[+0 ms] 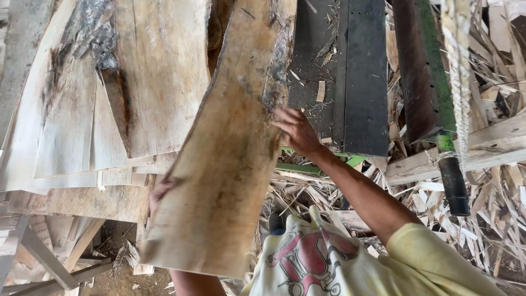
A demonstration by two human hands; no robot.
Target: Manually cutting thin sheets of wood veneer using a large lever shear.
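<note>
I hold a long, thin sheet of wood veneer (230, 148), pale with dark bark-stained patches near its far end. It slants from the lower middle up to the top centre. My right hand (295, 130) grips its right edge about halfway up. My left hand (158, 193) is mostly hidden under the sheet's lower left edge, with only fingers showing as it supports the sheet. The sheet hovers over the right side of a stack of similar veneer sheets (87, 120) on the left.
A dark metal machine bed (350, 77) with green frame parts (433, 71) stands right of the sheet. A rope (459, 82) hangs at the right. Wood scraps and splinters (493, 208) cover the ground. A metal support frame (49, 263) sits under the stack.
</note>
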